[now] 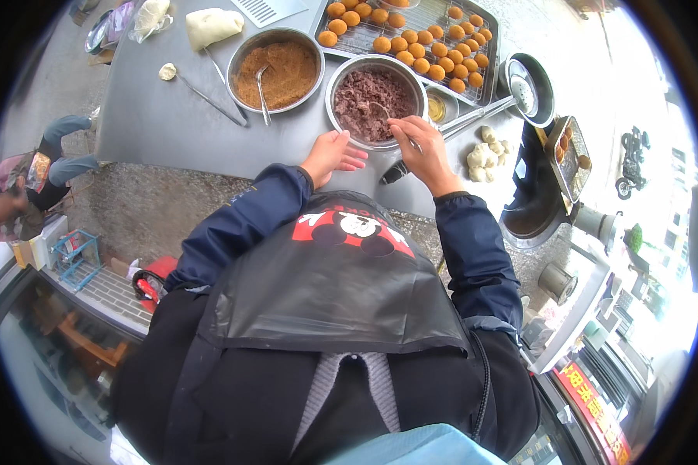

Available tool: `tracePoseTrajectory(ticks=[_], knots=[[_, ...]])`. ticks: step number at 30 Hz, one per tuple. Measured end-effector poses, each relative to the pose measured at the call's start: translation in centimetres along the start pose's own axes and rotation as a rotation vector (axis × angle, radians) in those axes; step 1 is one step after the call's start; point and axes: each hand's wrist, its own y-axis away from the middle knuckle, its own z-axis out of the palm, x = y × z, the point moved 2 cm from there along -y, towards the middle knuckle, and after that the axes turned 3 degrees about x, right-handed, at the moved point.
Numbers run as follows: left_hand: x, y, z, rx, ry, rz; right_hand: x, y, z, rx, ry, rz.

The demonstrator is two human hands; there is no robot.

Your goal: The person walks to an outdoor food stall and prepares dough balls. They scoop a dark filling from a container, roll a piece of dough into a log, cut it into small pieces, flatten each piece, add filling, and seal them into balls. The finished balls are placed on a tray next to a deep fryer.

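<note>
My right hand (424, 151) grips a metal spoon (378, 109), its tip in a mound of purple mashed filling (363, 96). A round steel bowl (423, 99) holds that filling. Just at the bowl's near edge is my left hand (333, 158), palm turned inward and fingers extended; nothing shows in it, though part of the palm is hidden. To the left sits a second steel bowl (230, 72) of brown crumbly filling (294, 64), with a spoon (262, 90) resting in it. A dark object (394, 172) lies beside my right hand.
Fried golden balls (436, 72) sit on a racked tray (496, 35) behind. Right: small dough pieces (481, 158), a skimmer (522, 90) in a metal pot (547, 110). Left: large dough (212, 28), a dough bit (167, 71), a thin metal tool (209, 100). A seated person (32, 186) is beyond.
</note>
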Motion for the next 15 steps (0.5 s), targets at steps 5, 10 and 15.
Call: tracePoseTrajectory(ticks=[5, 10, 15], knots=[[0.1, 0.1, 0.0, -0.016, 0.005, 0.017, -0.7, 1.6, 0.7, -0.075, -0.073, 0.128], [0.2, 0.1, -0.1, -0.034, -0.009, 0.007, -0.5, 2.2, 1.3, -0.015, -0.121, 0.195], [0.1, -0.1, 0.0, -0.038, 0.030, 0.008, -1.2, 1.8, 1.8, -0.071, -0.071, 0.080]])
